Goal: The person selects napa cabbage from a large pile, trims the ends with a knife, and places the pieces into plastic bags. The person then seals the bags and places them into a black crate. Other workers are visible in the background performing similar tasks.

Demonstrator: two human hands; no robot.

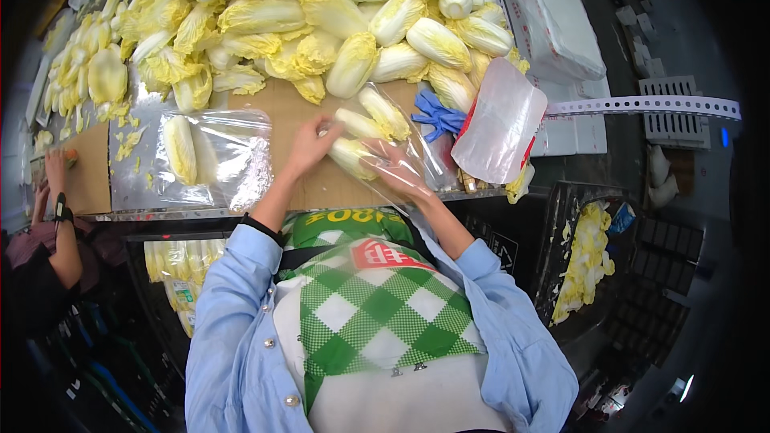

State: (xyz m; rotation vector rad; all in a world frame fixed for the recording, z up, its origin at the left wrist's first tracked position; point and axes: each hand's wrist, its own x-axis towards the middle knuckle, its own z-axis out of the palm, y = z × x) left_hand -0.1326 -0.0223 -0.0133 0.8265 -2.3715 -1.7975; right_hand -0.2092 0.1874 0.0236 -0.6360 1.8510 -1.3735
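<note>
My left hand (314,145) pinches the white base of a napa cabbage heart (349,155) above the cardboard sheet (289,186). My right hand (398,169) grips its leafy end, with a clear plastic bag (415,159) stretched over the fingers. Just beyond lie a second cabbage heart (361,123) and a third one (385,111), side by side; whether the bag encloses them, I cannot tell. Left of my left hand, another cabbage heart (180,150) rests on a stack of clear plastic bags (240,156).
A large cabbage pile (337,12) covers the table's far side. Blue gloves (439,113) and a cut plastic pouch (502,120) lie at right, near wrapped white packaging (553,18). A bin of leaf trimmings (580,264) stands lower right. A co-worker's hand (55,168) is at far left.
</note>
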